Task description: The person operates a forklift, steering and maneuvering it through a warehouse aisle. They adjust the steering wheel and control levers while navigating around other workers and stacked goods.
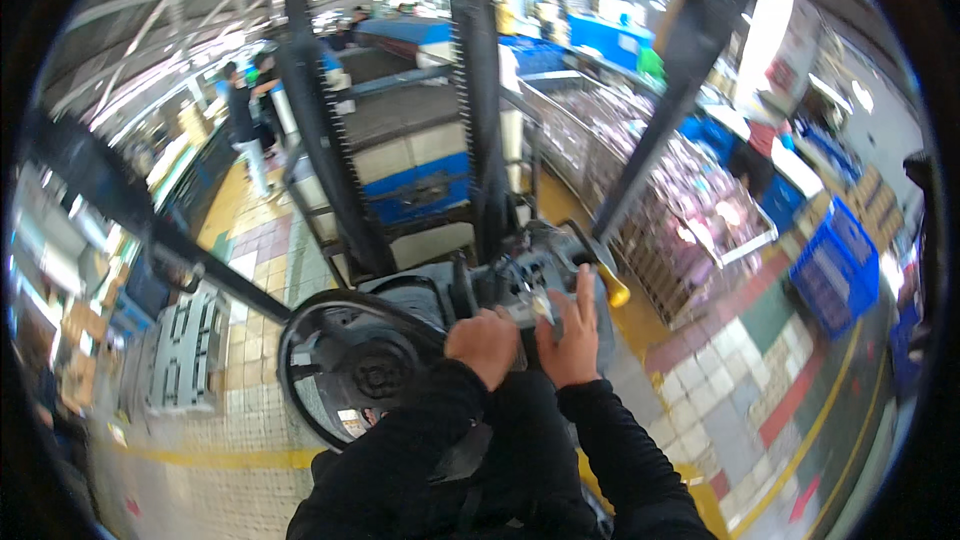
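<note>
I sit at the controls of a forklift, its black steering wheel (290, 360) in front of me on the left. My left hand (484, 348) is closed beside the wheel's right rim, its knuckles up; whatever may be inside the fingers is hidden. To its right, my right hand (570, 338) is held up with fingers stretched and apart, over the dark control panel (525, 265). A small pale thing (542, 308) shows by its thumb; its kind is unclear. Just beyond that hand is a yellow-ended handle (617, 294).
Past the forklift mast (482, 120) stands a blue and white load. A large wire cage (640, 250) full of pinkish packed goods is on the right, near a blue crate (838, 265). Grey stacked pallets or crates (188, 352) lie left. People (245, 120) stand ahead left.
</note>
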`<state>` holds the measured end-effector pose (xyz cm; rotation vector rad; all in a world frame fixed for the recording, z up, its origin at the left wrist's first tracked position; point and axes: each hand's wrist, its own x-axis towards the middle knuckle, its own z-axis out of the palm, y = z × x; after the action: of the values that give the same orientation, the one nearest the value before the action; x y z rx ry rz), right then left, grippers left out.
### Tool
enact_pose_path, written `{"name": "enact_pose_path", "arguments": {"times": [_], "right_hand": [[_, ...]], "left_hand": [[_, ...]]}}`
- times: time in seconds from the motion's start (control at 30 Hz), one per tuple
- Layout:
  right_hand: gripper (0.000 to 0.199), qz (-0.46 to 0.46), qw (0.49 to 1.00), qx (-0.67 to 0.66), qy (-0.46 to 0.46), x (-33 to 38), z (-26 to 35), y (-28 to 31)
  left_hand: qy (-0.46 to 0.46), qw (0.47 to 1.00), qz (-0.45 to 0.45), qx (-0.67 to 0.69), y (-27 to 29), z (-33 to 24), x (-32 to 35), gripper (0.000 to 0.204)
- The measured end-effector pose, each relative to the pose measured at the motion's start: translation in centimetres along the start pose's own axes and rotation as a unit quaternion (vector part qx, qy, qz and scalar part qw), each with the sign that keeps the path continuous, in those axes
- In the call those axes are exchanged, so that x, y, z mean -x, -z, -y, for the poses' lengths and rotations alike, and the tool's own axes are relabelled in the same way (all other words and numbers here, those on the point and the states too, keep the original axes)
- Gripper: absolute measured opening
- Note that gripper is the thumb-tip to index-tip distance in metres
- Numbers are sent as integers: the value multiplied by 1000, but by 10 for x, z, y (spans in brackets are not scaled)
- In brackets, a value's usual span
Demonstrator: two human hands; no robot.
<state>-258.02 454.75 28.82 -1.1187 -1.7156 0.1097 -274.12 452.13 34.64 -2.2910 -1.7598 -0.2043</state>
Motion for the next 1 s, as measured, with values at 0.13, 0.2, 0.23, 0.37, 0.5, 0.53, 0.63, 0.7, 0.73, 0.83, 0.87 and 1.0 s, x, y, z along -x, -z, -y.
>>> {"name": "enact_pose_path", "arguments": {"times": [0.13,0.2,0.23,0.37,0.5,0.53,0.63,0.7,0.73,0.83,0.87,1.0], "right_hand": [[40,77,995,38,-49,124,-69,52],[38,154,961,123,-192,195,-121,106],[38,199,877,233,-370,235,-138,137],[43,242,721,372,-532,364,-185,252],[35,211,746,296,-558,407,-214,276],[35,210,743,302,-559,411,-216,273],[33,174,758,335,-532,411,-218,265],[34,146,762,334,-535,414,-217,263],[33,146,766,317,-540,416,-216,264],[33,189,776,330,-503,419,-216,265],[36,203,784,348,-473,418,-216,265],[38,169,765,352,-512,409,-216,266]], "left_hand": [[-33,995,78,-48,14,3,2,39],[-12,998,58,-10,17,1,7,50],[-9,997,69,-19,19,0,9,62],[28,990,131,-52,23,-14,11,79],[29,987,140,-76,32,-32,10,74],[46,983,154,-85,33,-34,10,73],[121,965,198,-123,32,-33,11,68],[87,969,178,-151,26,-25,13,56],[55,976,147,-149,23,-19,13,52],[64,979,129,-148,17,-8,19,45],[86,976,133,-147,16,-5,20,44],[92,965,139,-200,17,-1,23,40]]}}
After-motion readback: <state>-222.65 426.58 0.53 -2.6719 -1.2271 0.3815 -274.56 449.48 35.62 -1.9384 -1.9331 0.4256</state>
